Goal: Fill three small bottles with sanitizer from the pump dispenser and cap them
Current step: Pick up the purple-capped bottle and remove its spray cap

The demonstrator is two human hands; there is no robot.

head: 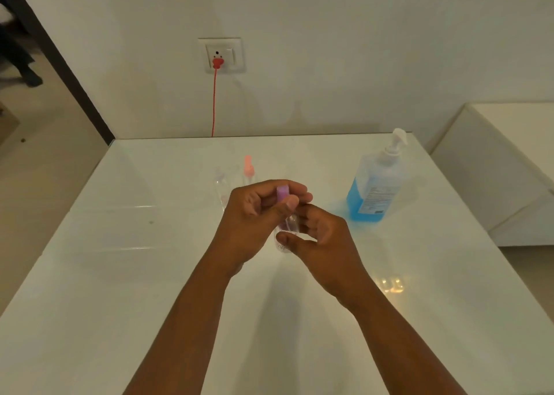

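The small bottle (286,229) is hovering over the worktop (150,244), right hand (322,238) pinching its light, slippery-looking clear body while left hand (257,211) is gripping the purple cap (282,193).

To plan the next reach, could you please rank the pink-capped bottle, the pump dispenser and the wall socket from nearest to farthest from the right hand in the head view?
From the right hand:
1. Pink-capped bottle, just behind the hands, slightly left.
2. Pump dispenser, standing back right on the table.
3. Wall socket, on the wall beyond the table.
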